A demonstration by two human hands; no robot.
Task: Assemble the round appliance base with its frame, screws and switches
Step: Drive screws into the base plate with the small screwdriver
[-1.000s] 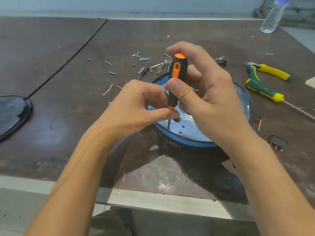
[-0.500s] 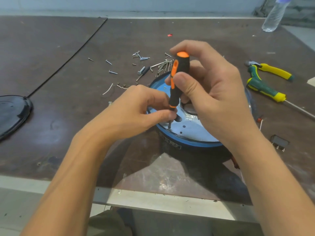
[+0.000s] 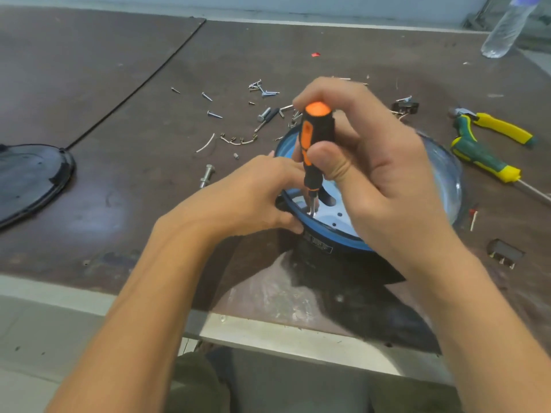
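The round appliance base (image 3: 337, 234), blue-rimmed with a pale perforated plate, sits near the table's front edge. My right hand (image 3: 378, 174) grips an orange-and-black screwdriver (image 3: 314, 138) upright, its tip down on the plate near the left rim. My left hand (image 3: 253, 195) holds the base's left rim, thumb under the edge, fingers curled by the shaft. Loose screws (image 3: 262, 90) lie scattered behind the base. A small black switch (image 3: 504, 253) lies to the right, and another black part (image 3: 405, 107) at the back.
Green-and-yellow pliers (image 3: 489, 141) and a screwdriver shaft lie at right. A black round cover (image 3: 29, 180) with a cable sits at far left. A clear plastic bottle (image 3: 504, 28) stands at the back right. A bolt (image 3: 207, 174) lies left of the base.
My left hand has slid down from pinching near the screwdriver shaft to holding the base's left rim. The screwdriver stays upright on the plate in my right hand.
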